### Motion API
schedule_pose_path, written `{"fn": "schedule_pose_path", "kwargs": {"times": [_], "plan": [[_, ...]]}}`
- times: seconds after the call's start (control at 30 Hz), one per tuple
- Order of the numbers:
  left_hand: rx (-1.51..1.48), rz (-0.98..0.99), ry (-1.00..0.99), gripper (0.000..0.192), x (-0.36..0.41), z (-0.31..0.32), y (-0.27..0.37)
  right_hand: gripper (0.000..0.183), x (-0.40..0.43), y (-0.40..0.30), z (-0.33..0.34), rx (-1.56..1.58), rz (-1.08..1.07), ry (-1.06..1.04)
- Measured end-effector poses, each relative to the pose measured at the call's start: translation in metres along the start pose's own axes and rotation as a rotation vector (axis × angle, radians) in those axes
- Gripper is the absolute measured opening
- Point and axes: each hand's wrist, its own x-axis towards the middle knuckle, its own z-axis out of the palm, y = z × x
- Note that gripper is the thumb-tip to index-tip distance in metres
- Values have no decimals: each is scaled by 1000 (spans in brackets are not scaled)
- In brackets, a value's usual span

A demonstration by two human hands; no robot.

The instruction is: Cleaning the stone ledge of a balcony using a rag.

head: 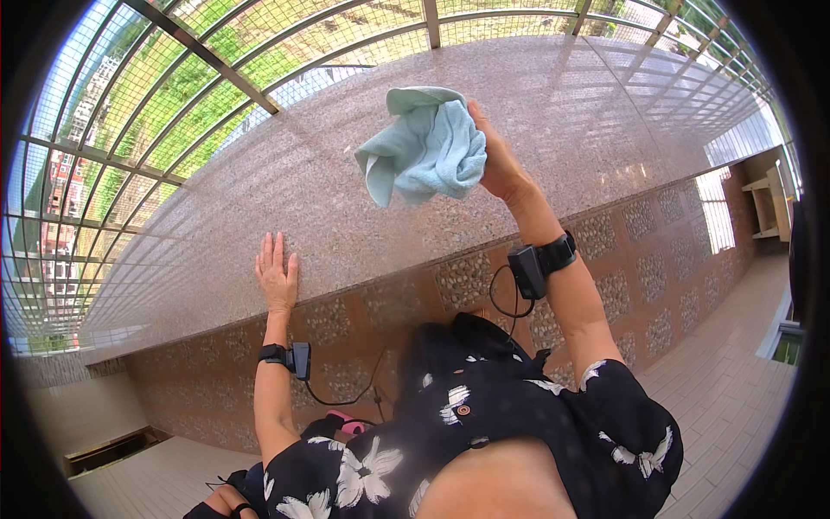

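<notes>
A crumpled light-blue cloth [428,149] is in my right hand [498,156], above the far part of a speckled granite ledge [350,240]. The cloth hides most of those fingers, and one loose corner of it sticks out to the left. My left hand [277,272] rests on the ledge near its front edge, palm down and holding nothing, its fingers slightly apart. Each forearm wears a black strap with a small box [528,271] and a cable.
Metal bars with wire mesh [214,65] rise along the ledge's far side. Below its front edge runs a brown floor with pebble-patterned tiles [463,279]. A wooden shelf unit [765,201] stands at the far right. Part of another person's arm [224,503] shows at the bottom left.
</notes>
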Motion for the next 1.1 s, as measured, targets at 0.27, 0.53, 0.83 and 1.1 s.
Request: {"fn": "schedule_pose_path", "kwargs": {"times": [0.27, 0.53, 0.83, 1.1], "plan": [[23, 38, 58, 53, 2, 5, -8, 59, -18, -16, -70, -1192, -344, 338], [9, 27, 35, 53, -3, 1, 2, 60, -19, 68, -37, -1820, -428, 200], [-22, 60, 23, 50, 4, 1, 7, 57, 13, 186, 87, -1748, -648, -320], [6, 51, 7, 50, 1, -4, 2, 51, 40, 182, 74, -1668, -671, -249]]}}
